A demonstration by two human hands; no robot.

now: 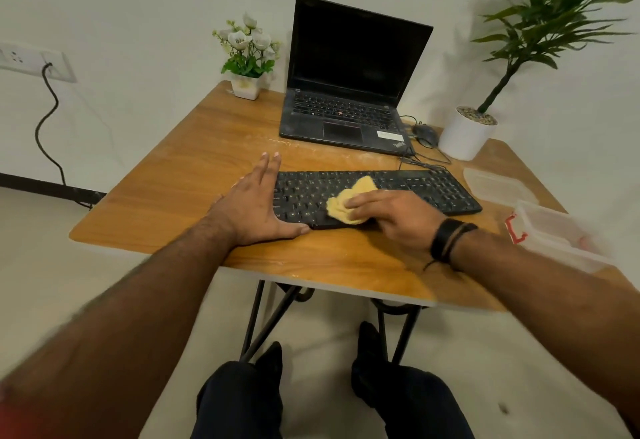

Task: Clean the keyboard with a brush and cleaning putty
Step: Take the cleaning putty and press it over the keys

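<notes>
A black keyboard point(426, 189) lies across the wooden table point(173, 189) in front of me. My left hand point(252, 206) lies flat with straight fingers against the keyboard's left end, thumb along its front edge. My right hand point(394, 217) presses a lump of yellow cleaning putty point(349, 201) onto the keys left of the middle, its fingers curled over the putty. No brush is in view.
An open black laptop point(346, 92) stands behind the keyboard, with a mouse point(425, 134) and cables to its right. A small flower pot point(246, 87) and a white plant pot point(465, 137) sit at the back corners. Clear plastic containers point(554, 230) lie at the right edge.
</notes>
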